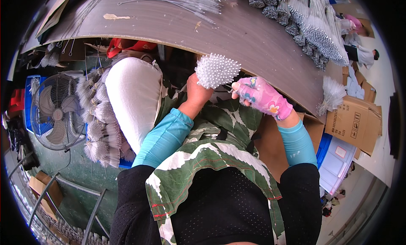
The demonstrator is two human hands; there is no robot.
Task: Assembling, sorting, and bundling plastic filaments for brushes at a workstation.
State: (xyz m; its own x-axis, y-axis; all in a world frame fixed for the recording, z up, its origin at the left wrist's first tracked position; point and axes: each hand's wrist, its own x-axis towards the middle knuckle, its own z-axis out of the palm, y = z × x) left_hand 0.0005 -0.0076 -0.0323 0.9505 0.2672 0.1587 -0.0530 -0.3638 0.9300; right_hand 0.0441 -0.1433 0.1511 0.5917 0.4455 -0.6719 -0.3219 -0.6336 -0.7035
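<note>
Head view.
Item: 1 bundle of white-tipped rods [218, 71], held above the lap, just beside the front edge of the worktop [253, 46].
Left hand [198, 94]: bare, closed around the lower part of the bundle, tips facing up; this grip probably keeps the loose rods gathered as 1 mass and the tips exposed.
Right hand [259, 96]: in 1 fingerless glove, beside the bundle, fingers bent towards the thumb; cannot tell whether anything is pinched between them. Its nearness presumably allows work on single rods.
Worktop stock: loose wire brushes [186, 0] with looped ends, fanned out; stacked brush bundles [306, 27] at the right, probably massed there to stay within reach.
Materials: the held bundle is domed and studded with small pale beads; the glove is soft pink fabric, floral; the worktop is smooth, brownish and scuffed, with a curved look at its edge from the lens.
Surroundings: 1 round-caged fan [58, 113], grey; bristly brush clusters [103, 111]; 1 rounded form under white cloth [132, 88]; 1 brown cardboard carton [353, 122]; camouflage-patterned apron [173, 185].
</note>
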